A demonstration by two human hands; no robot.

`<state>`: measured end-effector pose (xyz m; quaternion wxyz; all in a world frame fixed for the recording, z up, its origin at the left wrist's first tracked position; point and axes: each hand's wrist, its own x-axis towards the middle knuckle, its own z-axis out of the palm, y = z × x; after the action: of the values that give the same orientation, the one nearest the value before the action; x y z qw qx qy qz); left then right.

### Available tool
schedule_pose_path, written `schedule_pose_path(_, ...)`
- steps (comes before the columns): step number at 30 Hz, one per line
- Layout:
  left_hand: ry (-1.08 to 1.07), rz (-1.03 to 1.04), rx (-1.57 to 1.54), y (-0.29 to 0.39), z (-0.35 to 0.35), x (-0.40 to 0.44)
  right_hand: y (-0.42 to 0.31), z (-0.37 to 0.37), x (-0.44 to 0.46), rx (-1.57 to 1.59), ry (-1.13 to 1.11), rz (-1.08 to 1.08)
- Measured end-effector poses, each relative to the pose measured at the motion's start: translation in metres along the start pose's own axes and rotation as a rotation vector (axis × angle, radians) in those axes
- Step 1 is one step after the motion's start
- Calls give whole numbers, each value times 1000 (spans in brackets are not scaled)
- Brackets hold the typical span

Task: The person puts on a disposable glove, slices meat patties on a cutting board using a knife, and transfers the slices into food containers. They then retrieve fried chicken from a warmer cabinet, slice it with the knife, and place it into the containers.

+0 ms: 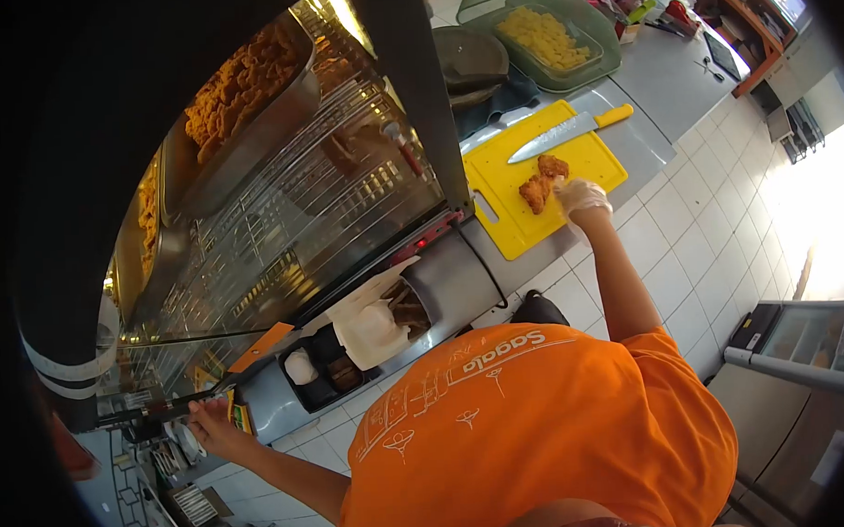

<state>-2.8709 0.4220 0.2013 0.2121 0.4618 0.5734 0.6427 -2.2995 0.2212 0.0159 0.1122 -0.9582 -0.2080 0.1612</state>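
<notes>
My right hand (584,200), in a clear plastic glove, has its fingers closed at the edge of fried chicken pieces (535,194) on a yellow cutting board (509,233). A large knife (557,136) with a yellow handle lies across the board, beyond the chicken. My bare left hand (211,425) is off to the left, its fingers curled at the black door handle (171,409) along the lower edge of a lit glass food warmer (273,250). Metal trays of fried chicken (249,88) stand inside the warmer on wire racks.
A green tray (480,18) with a container of yellow food (544,38) stands beyond the board. Below the warmer are an open takeaway box (373,335) and a black divided bin (319,374). Scissors (708,69) and a tablet (721,56) lie on the far counter.
</notes>
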Motion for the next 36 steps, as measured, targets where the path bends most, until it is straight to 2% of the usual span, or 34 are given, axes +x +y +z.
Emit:
schedule_pose_path(2,-65,39,-25,20,24,-33,19,-6,19,91,111,-44)
schedule_pose_path(3,-92,55,-50,26,36,-48,18,-12,28,172,124,21)
schedule_pose_path(4,-117,69,-71,32,47,-66,16,-18,38,134,37,13)
schedule_pose_path(6,-328,129,-192,42,72,-109,8,-30,63,40,-136,-20)
schedule_pose_path(7,-423,157,-253,48,87,-135,8,-27,76,8,-119,-113)
schedule_pose_path(9,-641,155,-343,61,120,-188,9,-32,96,-67,-262,-237)
schedule_pose_path(10,-709,102,-377,69,138,-210,10,-35,101,-101,-336,-288)
schedule_pose_path(11,-769,38,-409,75,150,-230,14,-36,102,-103,-314,-342)
schedule_pose_path(14,-780,-12,-258,87,167,-276,20,-39,105,-93,-227,-540)
schedule_pose_path(17,-716,-39,-241,100,166,-301,50,-18,111,-113,-92,-916)
schedule_pose_path(20,-630,-60,-211,108,163,-320,67,-20,120,-191,-85,-1088)
schedule_pose_path(23,-576,-92,-181,114,163,-334,77,-18,136,-169,-23,-1162)
schedule_pose_path(26,-564,-99,-150,119,164,-343,83,-37,150,-306,-60,-1378)
schedule_pose_path(29,-554,-94,-139,126,168,-352,73,-53,146,-239,-115,-1345)
schedule_pose_path(32,-548,-96,-140,129,172,-360,44,-80,116,-111,-231,-1197)
schedule_pose_path(35,-557,-104,-141,133,177,-365,29,-60,112,-407,-419,-1069)
schedule_pose_path(36,-560,-105,-144,134,179,-366,23,-63,111,-340,-461,-1012)
